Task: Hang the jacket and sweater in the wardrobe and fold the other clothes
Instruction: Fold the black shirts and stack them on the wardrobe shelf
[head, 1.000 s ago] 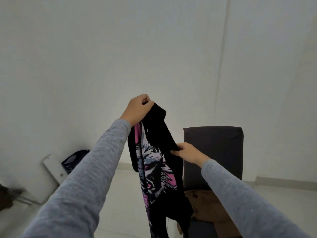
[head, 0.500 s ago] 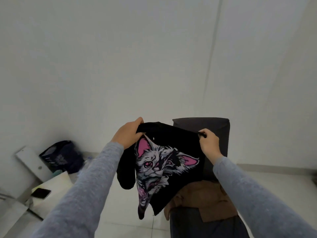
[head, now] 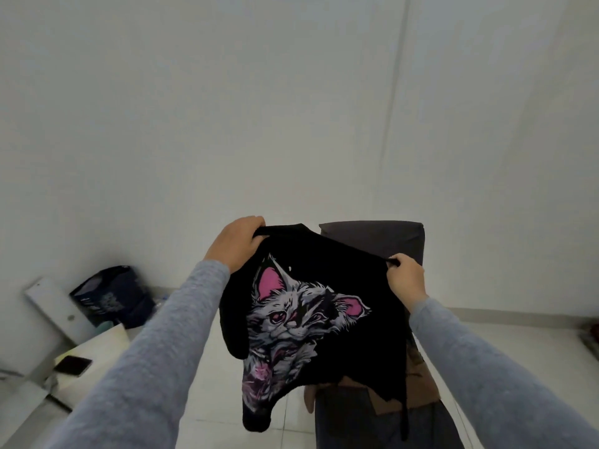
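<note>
Far left, a dark bag (head: 113, 296) leans against the wall. The left hand (head: 238, 244) grips the top edge of a black cat-print T-shirt (head: 340, 277), fingers curled over it. The right hand (head: 405, 283) pinches the opposite corner. The shirt hangs in the air before a dark chair (head: 389, 241) bearing a brown garment (head: 418, 384).

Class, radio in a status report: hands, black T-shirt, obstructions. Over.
Left hand and right hand grip T-shirt top edge. T-shirt spread in air, not folded. Chair with brown garment directly behind.
</note>
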Demonstrator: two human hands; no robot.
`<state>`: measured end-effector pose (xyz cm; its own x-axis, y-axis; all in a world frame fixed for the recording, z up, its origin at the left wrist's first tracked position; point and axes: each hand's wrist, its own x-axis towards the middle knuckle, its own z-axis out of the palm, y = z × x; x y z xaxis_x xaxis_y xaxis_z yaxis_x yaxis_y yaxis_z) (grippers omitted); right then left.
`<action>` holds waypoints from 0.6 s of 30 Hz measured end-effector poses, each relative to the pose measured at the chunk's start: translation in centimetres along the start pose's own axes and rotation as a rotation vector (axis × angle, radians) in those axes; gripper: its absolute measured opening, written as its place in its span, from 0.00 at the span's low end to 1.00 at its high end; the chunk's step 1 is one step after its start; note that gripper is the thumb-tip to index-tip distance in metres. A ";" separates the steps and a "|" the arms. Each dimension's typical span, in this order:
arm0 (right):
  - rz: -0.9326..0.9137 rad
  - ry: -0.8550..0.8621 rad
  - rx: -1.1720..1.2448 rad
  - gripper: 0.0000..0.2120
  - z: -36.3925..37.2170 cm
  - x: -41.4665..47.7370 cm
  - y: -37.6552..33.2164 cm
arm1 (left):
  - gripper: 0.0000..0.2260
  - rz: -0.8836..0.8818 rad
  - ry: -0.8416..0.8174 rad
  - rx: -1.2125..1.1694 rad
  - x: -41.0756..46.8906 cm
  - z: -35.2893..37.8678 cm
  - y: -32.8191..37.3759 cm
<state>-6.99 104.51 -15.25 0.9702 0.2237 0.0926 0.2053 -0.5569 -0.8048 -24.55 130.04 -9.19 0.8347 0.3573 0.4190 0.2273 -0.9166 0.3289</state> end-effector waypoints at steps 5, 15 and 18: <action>-0.061 0.113 0.211 0.07 -3.2 -0.3 -2.1 | 0.07 -0.052 0.152 -0.041 0.4 -3.0 3.6; -0.249 0.166 0.135 0.14 -10.2 -5.1 2.0 | 0.14 0.092 0.368 0.305 -4.2 -5.7 10.9; -0.294 0.246 0.106 0.13 -13.0 -6.7 2.7 | 0.18 0.102 0.344 0.427 -7.0 -5.5 12.3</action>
<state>-11.29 91.10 -10.37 0.8763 0.1560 0.4558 0.4774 -0.4086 -0.7779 -30.29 117.24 -3.44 0.6676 0.2350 0.7065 0.3963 -0.9154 -0.0700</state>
